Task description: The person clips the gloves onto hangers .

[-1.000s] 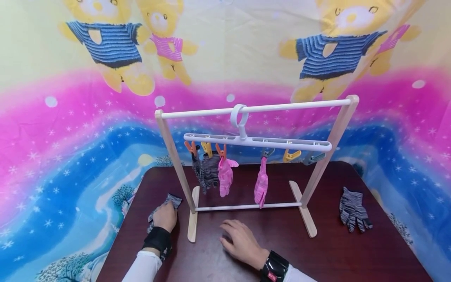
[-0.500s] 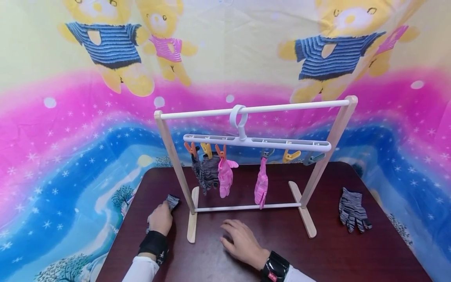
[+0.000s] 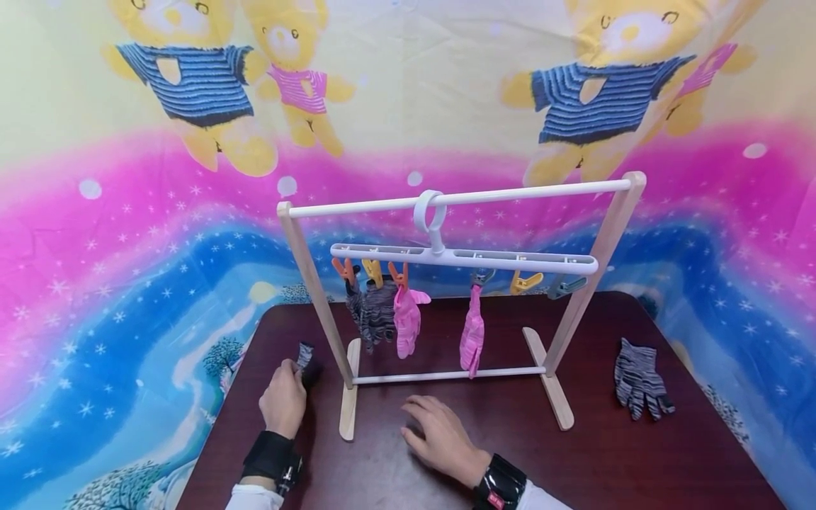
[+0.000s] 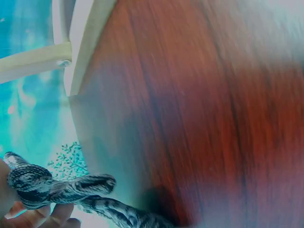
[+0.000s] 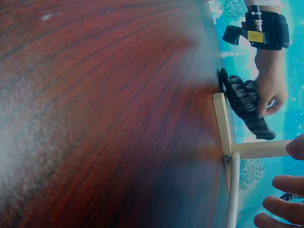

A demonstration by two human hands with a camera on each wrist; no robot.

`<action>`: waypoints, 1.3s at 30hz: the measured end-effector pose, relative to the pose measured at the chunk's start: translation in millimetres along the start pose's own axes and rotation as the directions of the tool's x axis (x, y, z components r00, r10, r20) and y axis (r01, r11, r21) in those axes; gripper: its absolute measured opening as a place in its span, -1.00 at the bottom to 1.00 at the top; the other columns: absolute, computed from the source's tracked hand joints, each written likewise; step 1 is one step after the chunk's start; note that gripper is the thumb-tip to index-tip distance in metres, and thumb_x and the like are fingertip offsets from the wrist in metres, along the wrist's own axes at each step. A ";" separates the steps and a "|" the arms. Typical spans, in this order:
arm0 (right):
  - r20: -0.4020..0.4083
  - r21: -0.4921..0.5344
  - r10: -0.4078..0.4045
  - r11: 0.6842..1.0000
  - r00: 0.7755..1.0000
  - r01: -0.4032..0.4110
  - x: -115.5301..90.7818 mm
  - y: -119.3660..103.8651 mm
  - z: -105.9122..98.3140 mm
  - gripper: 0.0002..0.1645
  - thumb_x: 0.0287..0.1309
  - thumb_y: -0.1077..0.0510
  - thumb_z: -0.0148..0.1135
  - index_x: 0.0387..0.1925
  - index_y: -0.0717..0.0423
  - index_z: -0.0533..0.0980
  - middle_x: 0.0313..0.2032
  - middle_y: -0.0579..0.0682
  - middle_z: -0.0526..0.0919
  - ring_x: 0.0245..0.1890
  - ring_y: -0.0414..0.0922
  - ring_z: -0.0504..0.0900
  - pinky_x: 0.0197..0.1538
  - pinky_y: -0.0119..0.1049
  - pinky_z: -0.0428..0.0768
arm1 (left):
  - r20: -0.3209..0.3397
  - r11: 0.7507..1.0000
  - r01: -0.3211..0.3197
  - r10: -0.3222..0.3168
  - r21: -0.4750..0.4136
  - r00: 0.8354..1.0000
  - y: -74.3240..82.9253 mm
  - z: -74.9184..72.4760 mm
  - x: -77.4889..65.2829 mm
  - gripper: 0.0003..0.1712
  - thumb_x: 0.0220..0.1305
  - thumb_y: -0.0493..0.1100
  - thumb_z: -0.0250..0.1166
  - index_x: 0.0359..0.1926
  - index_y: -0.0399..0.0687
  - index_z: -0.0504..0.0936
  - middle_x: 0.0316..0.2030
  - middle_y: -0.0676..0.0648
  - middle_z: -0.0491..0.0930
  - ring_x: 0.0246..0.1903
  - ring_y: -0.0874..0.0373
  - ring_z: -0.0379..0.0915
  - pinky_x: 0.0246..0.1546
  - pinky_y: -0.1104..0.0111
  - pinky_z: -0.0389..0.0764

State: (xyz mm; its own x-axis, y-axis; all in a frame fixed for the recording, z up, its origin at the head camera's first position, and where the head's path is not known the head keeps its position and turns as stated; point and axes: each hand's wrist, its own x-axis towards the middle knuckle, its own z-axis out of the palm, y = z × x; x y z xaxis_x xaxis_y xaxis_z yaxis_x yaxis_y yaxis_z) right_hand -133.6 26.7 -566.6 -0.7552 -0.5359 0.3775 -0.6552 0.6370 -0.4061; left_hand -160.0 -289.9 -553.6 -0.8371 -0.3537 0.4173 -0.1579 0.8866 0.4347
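My left hand (image 3: 283, 400) pinches a black-and-grey striped knit glove (image 3: 307, 353) just left of the rack's left foot. In the left wrist view the glove (image 4: 71, 187) dangles from the fingertips, its fingers drooping. The right wrist view shows that same glove (image 5: 244, 99) raised off the table. My right hand (image 3: 440, 435) rests on the table in front of the rack, fingers loosely bent and holding nothing. A white clip hanger (image 3: 408, 253) hangs from the rack (image 3: 523, 193). Clipped on it are dark striped gloves (image 3: 377, 312) and two pink gloves (image 3: 408, 322).
Another striped glove (image 3: 640, 379) lies on the table at the right. A yellow clip (image 3: 525, 282) and a blue-grey clip (image 3: 567, 286) hang without a glove at the hanger's right end. Wooden feet (image 3: 348, 418) of the rack stand on the dark red table (image 3: 612, 467).
My left hand has gripped the striped glove, lifted it off the table and drawn it slightly back towards me. My right hand has stayed in place.
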 end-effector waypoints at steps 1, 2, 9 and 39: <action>0.002 0.001 0.004 1.000 1.000 -0.004 -0.3 0.1 -0.3 -0.55 0.21 -0.02 0.36 0.07 0.10 0.65 0.11 0.05 0.70 0.15 -0.04 0.65 0.24 -0.08 0.58 | -0.014 1.000 0.008 -0.008 -0.012 1.000 0.8 -1.4 -1.2 -0.91 0.44 -0.24 0.19 -0.21 -0.20 0.52 -0.45 -0.20 0.57 -0.57 -0.14 0.52 -0.65 0.05 0.43; 0.003 0.002 0.006 1.000 1.000 -0.006 -0.5 0.3 -0.5 -0.55 0.22 -0.02 0.36 0.07 0.10 0.65 0.11 0.06 0.70 0.15 -0.04 0.64 0.25 -0.08 0.57 | -0.030 1.000 0.017 -0.018 -0.025 0.999 1.8 -3.1 -2.6 -0.91 0.44 -0.23 0.18 -0.19 -0.19 0.52 -0.44 -0.19 0.57 -0.57 -0.12 0.51 -0.66 0.08 0.40; 0.007 0.009 0.019 1.000 1.000 -0.019 -2.2 0.3 -3.6 -0.53 0.23 -0.03 0.35 0.10 0.10 0.64 0.12 0.06 0.69 0.16 -0.04 0.64 0.23 -0.08 0.59 | -0.116 0.991 0.066 -0.080 -0.120 0.990 8.9 -17.2 -13.0 -0.90 0.48 -0.22 0.16 -0.13 -0.18 0.52 -0.42 -0.15 0.54 -0.58 -0.03 0.44 -0.64 0.28 0.24; -0.028 0.006 0.028 1.000 0.999 -0.028 -6.7 4.8 -23.6 -0.52 0.19 -0.04 0.39 0.11 0.05 0.64 0.13 0.02 0.69 0.16 -0.06 0.64 0.18 -0.08 0.61 | -0.253 0.966 0.002 -0.070 -0.259 0.965 70.4 -73.7 -58.2 -0.87 0.39 -0.34 0.21 -0.07 -0.23 0.54 -0.34 -0.17 0.64 -0.39 0.08 0.54 -0.38 0.40 0.45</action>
State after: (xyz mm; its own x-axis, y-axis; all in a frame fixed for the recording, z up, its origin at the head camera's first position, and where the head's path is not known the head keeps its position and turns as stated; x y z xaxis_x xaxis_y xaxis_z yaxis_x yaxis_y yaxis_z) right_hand -131.0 46.5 -551.4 -0.7722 -0.5022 0.3893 -0.6341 0.6484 -0.4214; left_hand -83.8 -228.9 -488.6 -0.6642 -0.4786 0.5743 -0.0185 0.7785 0.6274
